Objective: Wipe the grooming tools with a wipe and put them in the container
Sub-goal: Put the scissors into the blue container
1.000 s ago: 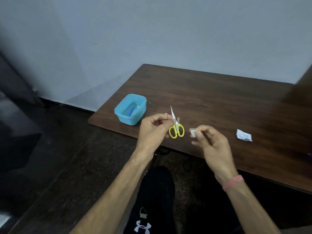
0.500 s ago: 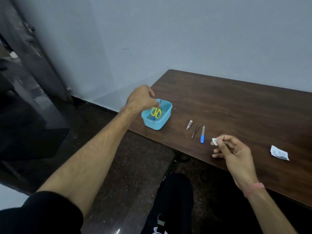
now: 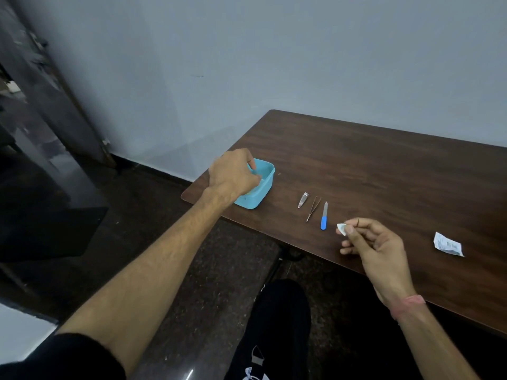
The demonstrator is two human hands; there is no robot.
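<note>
The left hand (image 3: 233,178) reaches over the near side of the blue container (image 3: 264,185) at the counter's (image 3: 384,165) left corner; its fingers dip inside, curled, and I cannot tell whether they grip anything. Right of the container, a nail clipper (image 3: 303,200), tweezers (image 3: 313,208) and a blue-handled nail file (image 3: 324,219) lie side by side, apart. Just right of the file, the right hand (image 3: 375,245) pinches a small folded wipe (image 3: 341,229) between thumb and forefinger. Farther right lies a torn sachet (image 3: 447,244).
</note>
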